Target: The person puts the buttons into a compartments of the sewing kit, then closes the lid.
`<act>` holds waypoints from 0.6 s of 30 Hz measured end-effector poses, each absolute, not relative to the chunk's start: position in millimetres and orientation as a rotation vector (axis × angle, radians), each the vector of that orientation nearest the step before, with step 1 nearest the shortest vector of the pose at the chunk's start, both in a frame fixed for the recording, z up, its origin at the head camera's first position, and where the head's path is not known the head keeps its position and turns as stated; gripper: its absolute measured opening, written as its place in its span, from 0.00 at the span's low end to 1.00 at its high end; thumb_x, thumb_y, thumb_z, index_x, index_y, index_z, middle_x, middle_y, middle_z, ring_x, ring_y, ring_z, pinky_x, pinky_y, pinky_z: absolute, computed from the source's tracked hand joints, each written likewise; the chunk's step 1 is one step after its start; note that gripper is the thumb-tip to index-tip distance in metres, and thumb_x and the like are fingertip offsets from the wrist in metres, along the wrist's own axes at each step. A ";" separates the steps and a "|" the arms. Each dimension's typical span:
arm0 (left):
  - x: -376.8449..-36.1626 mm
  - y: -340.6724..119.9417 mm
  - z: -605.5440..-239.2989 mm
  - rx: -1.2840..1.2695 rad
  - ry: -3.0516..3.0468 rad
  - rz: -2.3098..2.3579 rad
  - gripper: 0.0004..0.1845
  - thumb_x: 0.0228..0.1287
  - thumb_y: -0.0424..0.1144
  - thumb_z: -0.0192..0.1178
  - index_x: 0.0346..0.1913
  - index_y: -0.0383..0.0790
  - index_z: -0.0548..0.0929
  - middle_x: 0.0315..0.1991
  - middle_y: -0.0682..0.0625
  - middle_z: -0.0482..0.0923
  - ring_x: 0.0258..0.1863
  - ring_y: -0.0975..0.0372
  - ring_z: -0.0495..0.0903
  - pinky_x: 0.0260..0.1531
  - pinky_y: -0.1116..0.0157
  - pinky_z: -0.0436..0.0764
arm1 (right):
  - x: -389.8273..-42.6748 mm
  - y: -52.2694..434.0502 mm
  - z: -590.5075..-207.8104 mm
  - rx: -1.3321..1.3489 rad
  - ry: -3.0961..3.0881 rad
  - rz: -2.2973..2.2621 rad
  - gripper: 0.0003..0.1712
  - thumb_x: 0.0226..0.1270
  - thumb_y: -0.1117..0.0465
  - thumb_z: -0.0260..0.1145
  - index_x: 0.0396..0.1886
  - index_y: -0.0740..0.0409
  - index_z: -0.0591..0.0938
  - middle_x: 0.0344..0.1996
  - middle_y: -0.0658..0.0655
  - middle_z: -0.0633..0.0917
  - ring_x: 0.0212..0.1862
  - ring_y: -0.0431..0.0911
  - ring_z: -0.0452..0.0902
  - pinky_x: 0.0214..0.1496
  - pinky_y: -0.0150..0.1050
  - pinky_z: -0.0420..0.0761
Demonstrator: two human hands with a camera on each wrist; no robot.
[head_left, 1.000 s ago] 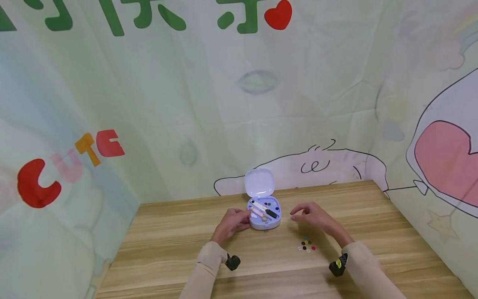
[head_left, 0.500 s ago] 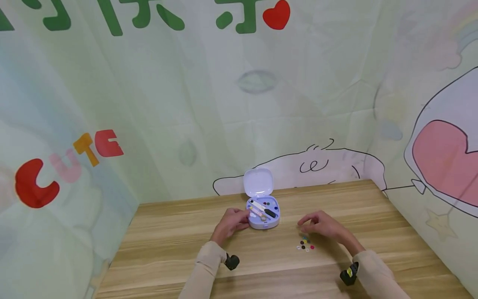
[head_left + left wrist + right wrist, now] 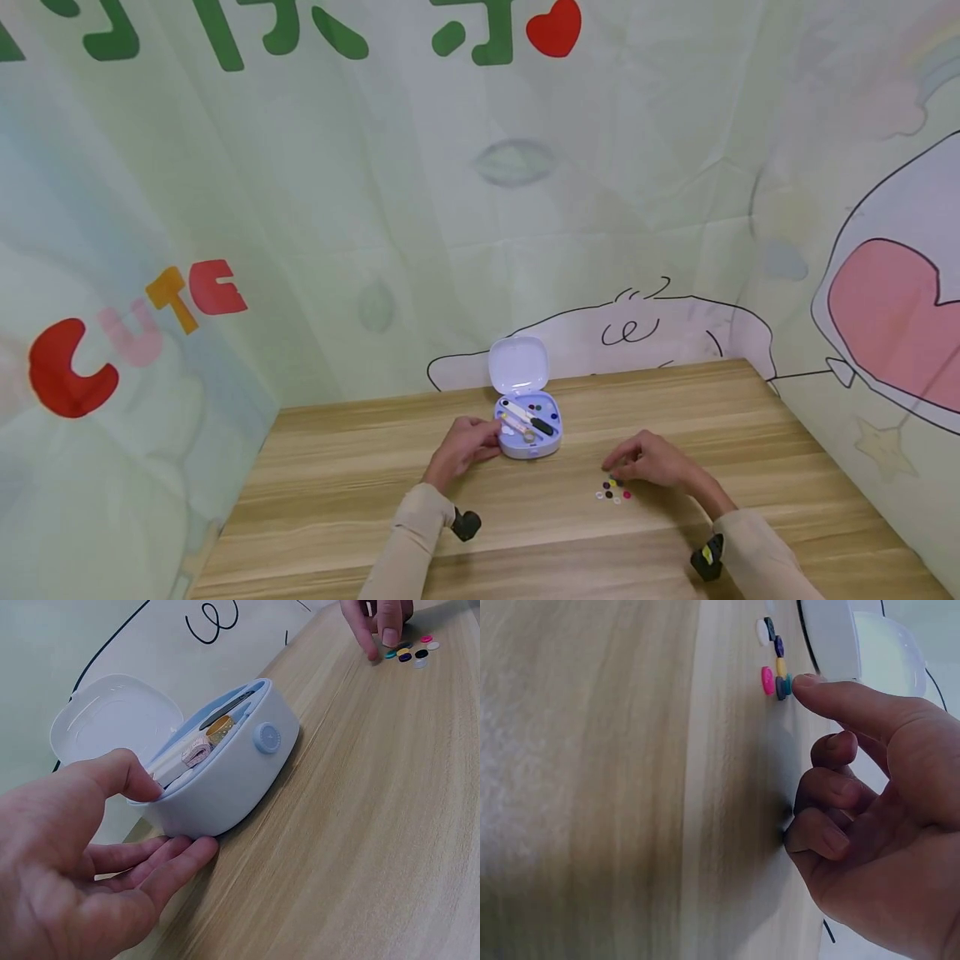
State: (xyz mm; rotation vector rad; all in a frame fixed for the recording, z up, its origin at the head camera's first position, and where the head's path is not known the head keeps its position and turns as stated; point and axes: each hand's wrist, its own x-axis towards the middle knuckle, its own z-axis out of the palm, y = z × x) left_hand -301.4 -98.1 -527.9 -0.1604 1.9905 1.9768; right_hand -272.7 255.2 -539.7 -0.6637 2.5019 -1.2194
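My left hand grips the left side of a small lilac sewing box, its thumb at the rim and its fingertips low against the wall. Inside lie a gold thimble, a rolled pink tape measure, a slim tool with a black end and several small buttons. To the right, my right hand is over a cluster of loose coloured buttons on the table. Its thumb tip comes right beside a teal button, while the other fingers bend loosely. A pink button lies near it.
The box's lid stands raised at the back, close to the printed curtain. Under everything is a wood-grain table, whose back edge meets the curtain. White buttons lie at the front of the cluster.
My right hand has moved from beside the box to the right and down to the loose buttons, covering the back of the cluster. The left hand and the box have stayed in place.
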 end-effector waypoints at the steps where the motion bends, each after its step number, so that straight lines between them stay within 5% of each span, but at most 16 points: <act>1: -301.4 -97.8 -527.8 -0.158 1.994 1.976 0.17 0.70 0.32 0.61 0.52 0.18 0.77 0.39 0.40 0.81 0.38 0.58 0.83 0.48 0.60 0.89 | -272.5 255.1 -540.0 -0.663 2.505 -1.221 0.06 0.65 0.63 0.74 0.41 0.54 0.92 0.39 0.49 0.90 0.35 0.42 0.73 0.34 0.31 0.71; 18: -303.1 -97.7 -529.2 -0.169 2.005 1.969 0.17 0.72 0.33 0.60 0.53 0.18 0.77 0.41 0.39 0.82 0.38 0.57 0.83 0.48 0.59 0.89 | -271.5 253.6 -547.1 -0.711 2.620 -1.177 0.03 0.64 0.63 0.76 0.36 0.51 0.92 0.31 0.43 0.88 0.30 0.37 0.72 0.29 0.29 0.72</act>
